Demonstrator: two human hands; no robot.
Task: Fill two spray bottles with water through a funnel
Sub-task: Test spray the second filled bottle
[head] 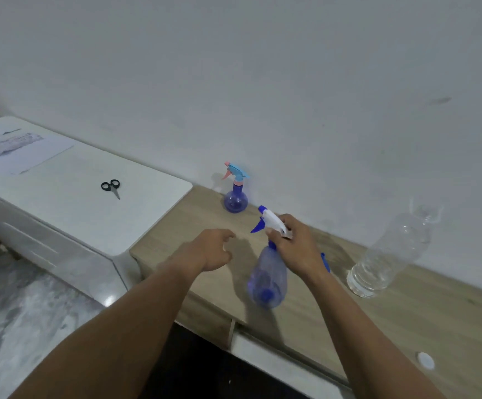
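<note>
right hand [294, 243]: clenched round white trigger head [274, 221] of blue spray bottle [267, 276] just beneath, probably to unscrew it for filling | left hand [213, 249]: loose, gripping nothing, close left of bottle, likely to steady it | second spray bottle [235, 197]: beyond both hands, head on | water bottle [389, 254]: right of right hand, within pouring reach

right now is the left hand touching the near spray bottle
Apart: the head view shows tabletop between the left hand and the near spray bottle.
</note>
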